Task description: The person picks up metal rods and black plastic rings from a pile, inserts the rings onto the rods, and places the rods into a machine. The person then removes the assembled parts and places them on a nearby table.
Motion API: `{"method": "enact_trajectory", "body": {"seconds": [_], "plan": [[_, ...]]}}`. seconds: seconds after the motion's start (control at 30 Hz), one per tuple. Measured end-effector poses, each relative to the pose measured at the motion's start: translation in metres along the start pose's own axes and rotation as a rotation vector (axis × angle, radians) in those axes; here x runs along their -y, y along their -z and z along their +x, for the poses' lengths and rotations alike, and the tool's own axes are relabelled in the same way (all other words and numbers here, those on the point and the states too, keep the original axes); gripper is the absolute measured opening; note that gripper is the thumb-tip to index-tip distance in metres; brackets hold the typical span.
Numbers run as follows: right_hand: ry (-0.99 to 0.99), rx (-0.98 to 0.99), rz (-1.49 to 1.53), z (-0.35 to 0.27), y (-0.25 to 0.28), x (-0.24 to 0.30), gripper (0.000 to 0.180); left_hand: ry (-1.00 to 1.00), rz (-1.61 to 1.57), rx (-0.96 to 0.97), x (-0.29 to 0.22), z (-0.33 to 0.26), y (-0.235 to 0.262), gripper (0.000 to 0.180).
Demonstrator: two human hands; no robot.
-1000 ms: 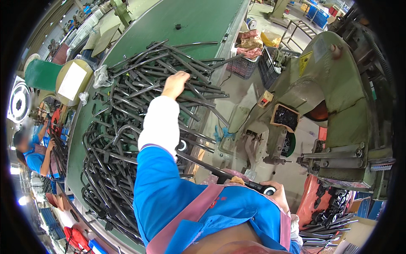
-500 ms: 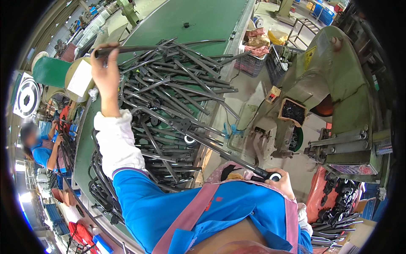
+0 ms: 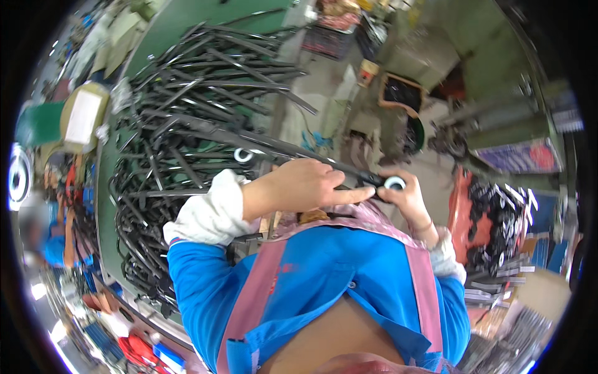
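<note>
A long black metal tube (image 3: 286,147) slants from the pile to a dark end fitting with a white ring (image 3: 394,182). My right hand (image 3: 408,198) is closed round this fitting, its thumb and fingers about the ring. Over the tube's near part lies my left hand (image 3: 299,187), back up, its fingers bent against the tube. Its index finger is stretched out, with the tip at the fitting beside my right hand. My left thumb is hidden. Many similar black tubes (image 3: 230,87) lie heaped on the green table (image 3: 146,43); another white ring (image 3: 243,154) shows among them.
A green machine (image 3: 492,68) stands at the right, with an open box of dark small parts (image 3: 402,90) in front. Black fittings (image 3: 492,218) lie on red sheeting at the lower right. A dark crate (image 3: 327,40) stands at the back. A co-worker (image 3: 53,230) is at the far left.
My left hand has let go of a tube end at the far side of the pile and come back beside my right hand. The view has shifted; my right hand still holds the ringed fitting.
</note>
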State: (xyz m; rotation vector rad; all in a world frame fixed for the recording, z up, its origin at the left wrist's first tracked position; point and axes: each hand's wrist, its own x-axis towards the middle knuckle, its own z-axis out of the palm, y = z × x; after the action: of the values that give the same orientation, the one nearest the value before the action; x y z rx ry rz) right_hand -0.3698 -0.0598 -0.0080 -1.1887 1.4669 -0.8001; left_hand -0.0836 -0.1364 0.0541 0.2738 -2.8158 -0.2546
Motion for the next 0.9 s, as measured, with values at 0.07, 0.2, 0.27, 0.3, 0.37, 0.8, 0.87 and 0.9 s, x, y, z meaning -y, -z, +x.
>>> {"method": "enact_trajectory", "body": {"seconds": [0.07, 0.2, 0.27, 0.3, 0.37, 0.8, 0.87, 0.9], "plan": [[-0.007, -0.010, 0.096, 0.001, 0.002, 0.001, 0.042, 0.029, 0.037, 0.038, -0.010, 0.009, -0.006, 0.054], [0.007, -0.009, 0.256, 0.003, 0.002, 0.008, 0.041, 0.177, 0.098, 0.028, 0.001, 0.001, -0.046, 0.042], [0.007, 0.006, 0.193, 0.005, 0.004, 0.012, 0.041, 0.294, -0.109, -0.124, 0.014, -0.004, -0.061, 0.035], [0.000, 0.006, 0.190, 0.007, 0.002, 0.015, 0.041, 0.294, -0.104, -0.159, 0.015, -0.008, -0.068, 0.033], [0.006, -0.005, 0.186, 0.009, 0.000, 0.014, 0.041, 0.297, -0.093, -0.231, 0.016, -0.014, -0.079, 0.028], [-0.006, -0.021, 0.232, 0.007, -0.016, 0.002, 0.039, 0.565, -0.147, 0.171, 0.055, -0.122, -0.078, 0.033], [-0.003, -0.029, 0.232, 0.005, -0.018, 0.001, 0.040, 0.528, -0.119, 0.070, 0.043, -0.111, -0.068, 0.033], [0.004, -0.026, 0.232, 0.004, -0.019, 0.002, 0.040, 0.447, -0.072, -0.020, 0.035, -0.100, -0.061, 0.035]]}}
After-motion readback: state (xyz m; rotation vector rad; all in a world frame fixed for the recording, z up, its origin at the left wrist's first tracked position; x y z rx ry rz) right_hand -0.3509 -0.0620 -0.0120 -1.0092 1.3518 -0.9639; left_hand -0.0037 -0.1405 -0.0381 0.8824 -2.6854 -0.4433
